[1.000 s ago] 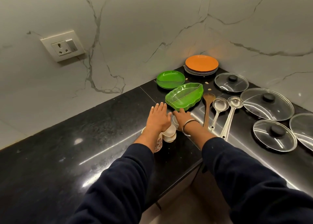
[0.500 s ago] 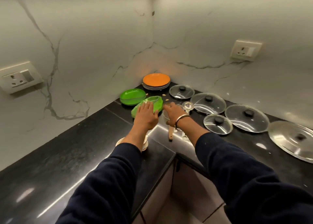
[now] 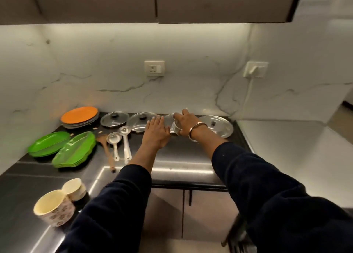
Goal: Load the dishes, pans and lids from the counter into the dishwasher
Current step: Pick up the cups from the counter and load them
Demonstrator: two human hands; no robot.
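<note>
Both hands have left the green plates for the far lids: right hand curls round a glass lid, flat-fingered left hand touching its left rim.

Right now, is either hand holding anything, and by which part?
The right hand grips a glass lid by its near right rim, fingers curled over the edge. The left hand holds nothing; its fingers lie straight beside that lid.
</note>
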